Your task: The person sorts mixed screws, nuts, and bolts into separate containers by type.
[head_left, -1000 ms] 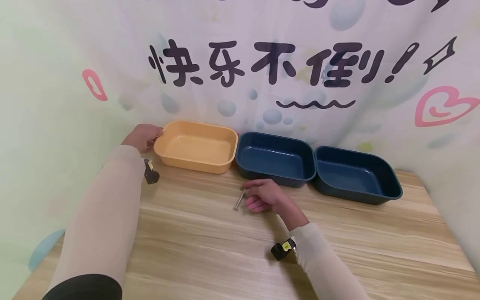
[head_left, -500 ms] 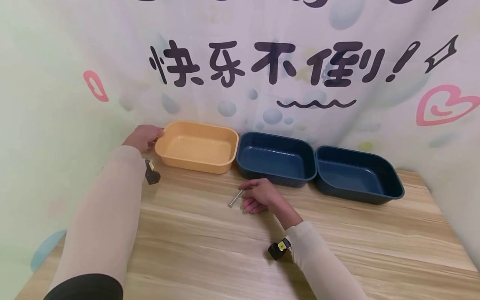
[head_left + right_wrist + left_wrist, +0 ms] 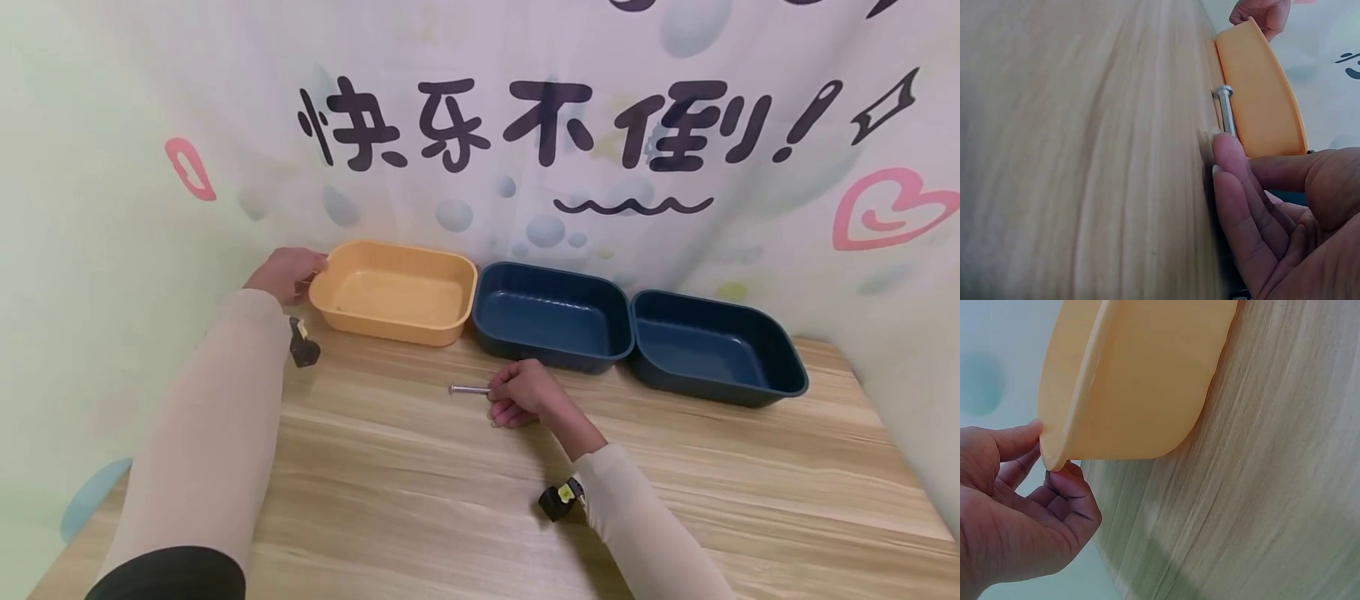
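My left hand [image 3: 283, 273] pinches the rim at the left end of a yellow-orange plastic bin [image 3: 397, 302]. In the left wrist view, the thumb is on one side of that rim and curled fingers [image 3: 1079, 497] are at the other. In front of the bins, low over the table, my right hand [image 3: 523, 393] grips a silver metal bolt [image 3: 469, 389] by its shank end between thumb and fingers. The bolt's head points left in the head view. In the right wrist view the bolt [image 3: 1227, 109] sticks out past the fingertips, and they hide its other end.
Two dark blue bins, a middle one [image 3: 555, 321] and a right one [image 3: 705, 354], stand in a row beside the yellow-orange bin. Behind them hangs a printed cloth [image 3: 465, 200] with lettering. Everything stands on a wood-grain table [image 3: 390, 467].
The bolt has swung from slanting down-left to nearly level, its head moving left and up, as my right fingers closed on it. My left hand and the bins have stayed put.
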Demonstrator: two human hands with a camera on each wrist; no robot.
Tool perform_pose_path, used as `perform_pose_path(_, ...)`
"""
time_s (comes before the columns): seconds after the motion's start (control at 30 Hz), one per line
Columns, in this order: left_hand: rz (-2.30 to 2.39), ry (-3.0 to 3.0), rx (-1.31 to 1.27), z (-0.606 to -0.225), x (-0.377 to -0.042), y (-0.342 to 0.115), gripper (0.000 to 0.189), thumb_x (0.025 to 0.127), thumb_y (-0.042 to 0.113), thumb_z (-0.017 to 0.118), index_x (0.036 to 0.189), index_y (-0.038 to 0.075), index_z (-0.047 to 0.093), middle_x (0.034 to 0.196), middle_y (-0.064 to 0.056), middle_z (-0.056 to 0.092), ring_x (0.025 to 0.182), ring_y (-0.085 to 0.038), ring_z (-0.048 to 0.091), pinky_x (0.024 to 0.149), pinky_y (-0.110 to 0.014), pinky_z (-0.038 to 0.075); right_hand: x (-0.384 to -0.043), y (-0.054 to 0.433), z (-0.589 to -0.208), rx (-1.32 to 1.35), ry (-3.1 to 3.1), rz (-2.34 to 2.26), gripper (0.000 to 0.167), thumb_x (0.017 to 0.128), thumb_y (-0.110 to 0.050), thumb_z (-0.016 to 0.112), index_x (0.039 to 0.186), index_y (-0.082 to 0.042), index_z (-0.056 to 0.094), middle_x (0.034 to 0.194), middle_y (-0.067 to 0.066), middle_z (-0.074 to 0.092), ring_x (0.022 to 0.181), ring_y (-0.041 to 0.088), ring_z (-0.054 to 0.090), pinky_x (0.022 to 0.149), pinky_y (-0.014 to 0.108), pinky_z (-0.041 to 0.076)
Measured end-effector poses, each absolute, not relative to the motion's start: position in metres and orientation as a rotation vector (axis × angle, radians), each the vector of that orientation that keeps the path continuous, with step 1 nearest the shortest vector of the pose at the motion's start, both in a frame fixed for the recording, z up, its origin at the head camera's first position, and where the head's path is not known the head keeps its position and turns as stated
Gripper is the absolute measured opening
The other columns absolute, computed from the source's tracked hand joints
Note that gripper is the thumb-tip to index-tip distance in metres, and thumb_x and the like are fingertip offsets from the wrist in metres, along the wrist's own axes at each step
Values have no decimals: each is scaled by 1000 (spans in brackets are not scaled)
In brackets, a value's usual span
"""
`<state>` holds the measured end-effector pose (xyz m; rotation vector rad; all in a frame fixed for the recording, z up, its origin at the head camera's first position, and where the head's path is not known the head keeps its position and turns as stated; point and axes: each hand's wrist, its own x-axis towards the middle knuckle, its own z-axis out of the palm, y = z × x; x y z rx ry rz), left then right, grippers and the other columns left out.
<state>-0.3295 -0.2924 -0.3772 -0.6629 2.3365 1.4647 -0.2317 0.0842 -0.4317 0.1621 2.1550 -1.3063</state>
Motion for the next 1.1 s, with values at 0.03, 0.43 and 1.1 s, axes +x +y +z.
perform_pose_path(0.03,1466,2337,-664,-377,-330,-292,49,100,22,44,148,10,40,139,-12,43,110,-22,49,75,-22,51,-232,84,-431,162,2157,-1301,8,92,-6,63,99,-2,64,69,11,69,54,16,66,51,30,56)
perform_pose_path(0.43,1480,2339,-670,-378,-328,-293,50,100,23,45,148,11,40,136,-11,45,106,-20,49,72,-21,50,-232,83,-429,161,2165,-1309,13,96,-11,60,101,-1,66,68,10,69,54,15,66,53,32,57)
perform_pose_path(1.1,1498,2337,-658,-375,-326,-290,49,101,23,45,148,10,39,138,-12,44,112,-23,48,77,-23,51,-234,80,-396,82,2014,-1469,29,95,-16,61,117,2,65,74,12,72,58,17,69,59,33,59)
